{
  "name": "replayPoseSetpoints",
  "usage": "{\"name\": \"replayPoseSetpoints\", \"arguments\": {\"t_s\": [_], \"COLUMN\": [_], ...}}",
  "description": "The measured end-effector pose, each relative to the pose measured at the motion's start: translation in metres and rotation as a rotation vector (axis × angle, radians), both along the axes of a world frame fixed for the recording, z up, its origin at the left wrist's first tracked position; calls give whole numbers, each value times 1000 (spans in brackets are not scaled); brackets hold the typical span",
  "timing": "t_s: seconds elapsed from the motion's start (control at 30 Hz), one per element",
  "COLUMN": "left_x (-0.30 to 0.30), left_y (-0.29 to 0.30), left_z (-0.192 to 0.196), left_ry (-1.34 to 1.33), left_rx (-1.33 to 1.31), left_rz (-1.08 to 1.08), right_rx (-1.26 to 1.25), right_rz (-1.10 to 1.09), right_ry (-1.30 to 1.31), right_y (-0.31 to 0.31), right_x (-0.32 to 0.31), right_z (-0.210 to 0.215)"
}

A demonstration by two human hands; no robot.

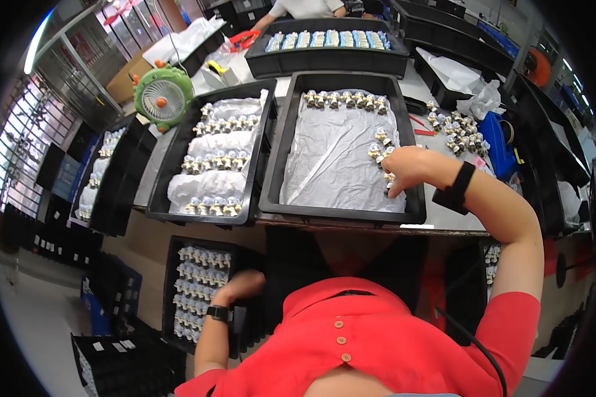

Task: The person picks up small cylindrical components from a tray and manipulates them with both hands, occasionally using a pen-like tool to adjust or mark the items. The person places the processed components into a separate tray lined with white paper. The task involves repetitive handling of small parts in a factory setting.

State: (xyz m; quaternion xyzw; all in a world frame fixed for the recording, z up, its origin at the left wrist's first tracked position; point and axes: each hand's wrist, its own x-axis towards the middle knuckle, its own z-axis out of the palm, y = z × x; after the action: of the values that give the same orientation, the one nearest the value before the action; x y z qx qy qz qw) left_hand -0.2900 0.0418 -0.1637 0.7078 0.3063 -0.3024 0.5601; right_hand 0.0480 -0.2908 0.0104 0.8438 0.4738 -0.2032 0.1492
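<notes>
Black plastic trays crowd nearly every part of the grey table (153, 162) and the floor beside it, with window bars at the far left edge. Low on the left, a floor tray (173, 291) of small white-and-gold parts stands beside the person's knee, and the left hand (242, 286) rests curled at its right rim; whether it grips anything cannot be told. Up on the table, a green fan (162, 97) stands at the back corner, next to a tray (167, 171) with rows of parts on crumpled white paper. Right of that, a middle tray (276, 173) lined with white paper holds one row along its far edge and a short column near its right wall, where the right hand (409, 168) reaches in, fingers closed around small parts (382, 147). Loose parts, red cutters and a blue tool lie further right, leaving little free room.
</notes>
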Motion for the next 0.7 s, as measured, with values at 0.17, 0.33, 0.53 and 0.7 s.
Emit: {"name": "replayPoseSetpoints", "arguments": {"t_s": [0.17, 0.33, 0.53, 0.7], "left_x": [27, 72, 122, 186], "left_y": [-24, -56, -61, -62], "left_z": [132, 192, 216, 209], "left_ry": [-334, -655, -767, -877], "left_rx": [-267, -342, -447, -518], "left_rz": [-389, -821, -794, -544], "right_rx": [-114, -306, -421, -279], "right_rz": [73, 30, -28, -38], "right_ry": [3, -49, -72, 17], "right_y": [20, 26, 35, 43], "right_x": [7, 9, 12, 11], "right_z": [-16, -39, -48, -17]}}
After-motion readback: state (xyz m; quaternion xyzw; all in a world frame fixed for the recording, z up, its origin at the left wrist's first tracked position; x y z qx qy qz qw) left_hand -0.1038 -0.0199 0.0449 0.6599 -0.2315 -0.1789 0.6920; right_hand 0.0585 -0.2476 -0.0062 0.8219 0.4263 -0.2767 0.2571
